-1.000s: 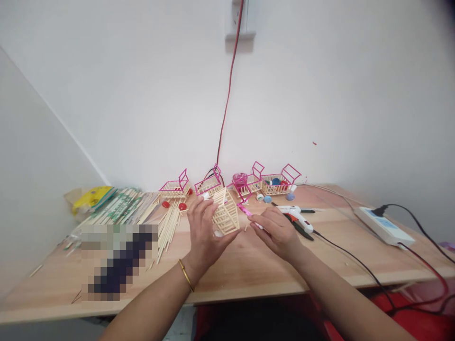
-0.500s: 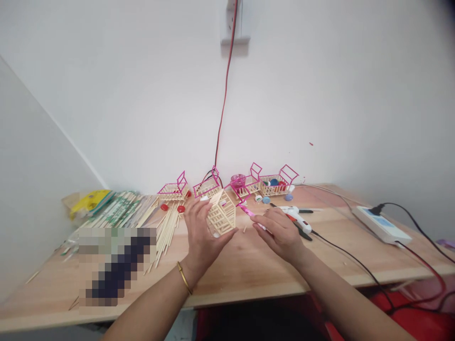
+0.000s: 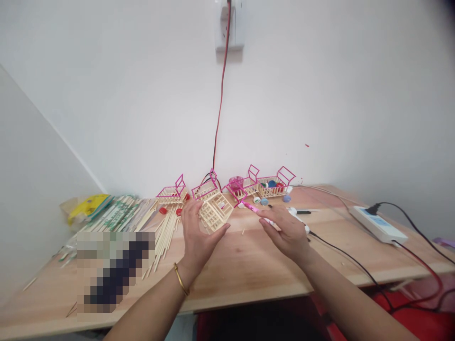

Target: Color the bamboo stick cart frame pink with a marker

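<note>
My left hand (image 3: pixel 197 235) grips a small crate-like frame of pale wooden sticks (image 3: pixel 215 211) and holds it tilted a little above the wooden table (image 3: pixel 249 270). My right hand (image 3: pixel 285 231) is closed around a pink and white marker pen (image 3: pixel 256 210), whose tip points left toward the frame without touching it. Part of a white glue gun (image 3: pixel 300 219) shows just behind my right hand.
Several stick carts with pink frames (image 3: pixel 227 187) stand along the wall with small bottle caps. A heap of loose sticks and wrapped chopsticks (image 3: pixel 142 215) lies at left. A white power strip (image 3: pixel 377 224) with cables sits at right. A red and black cable (image 3: pixel 219 113) hangs from a wall socket.
My left hand has turned the stick frame and moved it slightly left and away. My right hand with the pen has shifted a little farther from me.
</note>
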Tool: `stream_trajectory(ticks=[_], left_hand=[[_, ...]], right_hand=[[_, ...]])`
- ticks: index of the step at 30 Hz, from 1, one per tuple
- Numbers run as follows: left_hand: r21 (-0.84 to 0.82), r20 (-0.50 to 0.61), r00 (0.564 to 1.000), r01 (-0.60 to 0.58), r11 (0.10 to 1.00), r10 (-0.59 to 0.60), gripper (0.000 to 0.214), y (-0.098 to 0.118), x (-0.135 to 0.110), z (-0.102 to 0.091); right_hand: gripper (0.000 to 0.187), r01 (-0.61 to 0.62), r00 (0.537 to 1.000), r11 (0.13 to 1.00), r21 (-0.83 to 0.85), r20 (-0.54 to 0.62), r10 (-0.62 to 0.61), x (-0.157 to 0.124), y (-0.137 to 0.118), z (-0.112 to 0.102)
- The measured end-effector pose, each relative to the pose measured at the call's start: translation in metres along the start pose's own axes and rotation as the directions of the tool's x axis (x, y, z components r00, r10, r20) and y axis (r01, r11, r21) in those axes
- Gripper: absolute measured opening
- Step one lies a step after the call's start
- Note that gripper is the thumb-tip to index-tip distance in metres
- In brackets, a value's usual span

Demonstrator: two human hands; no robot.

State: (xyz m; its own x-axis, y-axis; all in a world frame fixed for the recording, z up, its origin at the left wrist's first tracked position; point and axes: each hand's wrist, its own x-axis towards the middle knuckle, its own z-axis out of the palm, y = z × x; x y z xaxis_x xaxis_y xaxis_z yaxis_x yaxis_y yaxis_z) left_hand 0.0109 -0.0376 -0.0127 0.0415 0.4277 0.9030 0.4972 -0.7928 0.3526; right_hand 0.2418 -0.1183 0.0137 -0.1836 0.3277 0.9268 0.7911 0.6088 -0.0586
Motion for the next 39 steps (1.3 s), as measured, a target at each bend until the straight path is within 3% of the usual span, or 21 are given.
stream_trajectory(ticks=[7,10,12,14,16,18,20,23,28,39], left_hand=[[-0.061,0.017,0.996,0.087,0.994,-0.087,0.074,-0.002,-0.002,-0.001],[-0.206,0.069,0.971,0.239,0.949,-0.229,0.074,-0.005,-0.003,0.001],[-0.355,0.128,0.917,0.398,0.846,-0.378,0.074,-0.006,-0.001,0.003],[-0.523,0.234,0.823,0.555,0.647,-0.517,0.070,-0.008,0.003,0.004],[-0.642,0.427,0.684,0.690,0.334,-0.591,0.061,-0.008,0.009,0.005],[-0.649,0.632,0.532,0.761,-0.010,-0.563,0.055,-0.008,0.015,0.004],[-0.593,0.758,0.427,0.766,-0.248,-0.493,0.053,-0.007,0.019,0.003],[-0.503,0.853,0.356,0.754,-0.422,-0.381,0.054,-0.007,0.020,0.002],[-0.341,0.940,0.277,0.776,-0.531,-0.199,0.067,-0.011,0.015,0.004],[-0.287,0.953,0.292,0.806,-0.518,-0.074,0.063,-0.029,0.003,0.012]], right_hand=[[0.023,-0.025,1.000,1.000,-0.004,0.013,0.025,-0.004,0.005,0.002],[0.022,-0.125,0.992,0.992,0.017,-0.019,0.125,-0.006,0.009,-0.003],[0.019,-0.244,0.967,0.967,0.067,-0.052,0.248,-0.004,0.012,-0.006],[0.019,-0.386,0.906,0.907,0.170,-0.115,0.407,0.001,0.016,-0.009],[0.020,-0.465,0.816,0.818,0.338,-0.193,0.544,0.009,0.021,-0.009],[0.020,-0.445,0.742,0.720,0.532,-0.230,0.629,0.017,0.026,-0.008],[0.018,-0.384,0.717,0.640,0.666,-0.221,0.661,0.024,0.029,-0.006],[0.018,-0.364,0.730,0.604,0.709,-0.185,0.657,0.028,0.027,-0.002],[0.023,-0.419,0.755,0.637,0.648,-0.142,0.641,0.025,0.021,0.001],[0.019,-0.414,0.798,0.638,0.649,-0.078,0.597,0.022,0.018,0.002]])
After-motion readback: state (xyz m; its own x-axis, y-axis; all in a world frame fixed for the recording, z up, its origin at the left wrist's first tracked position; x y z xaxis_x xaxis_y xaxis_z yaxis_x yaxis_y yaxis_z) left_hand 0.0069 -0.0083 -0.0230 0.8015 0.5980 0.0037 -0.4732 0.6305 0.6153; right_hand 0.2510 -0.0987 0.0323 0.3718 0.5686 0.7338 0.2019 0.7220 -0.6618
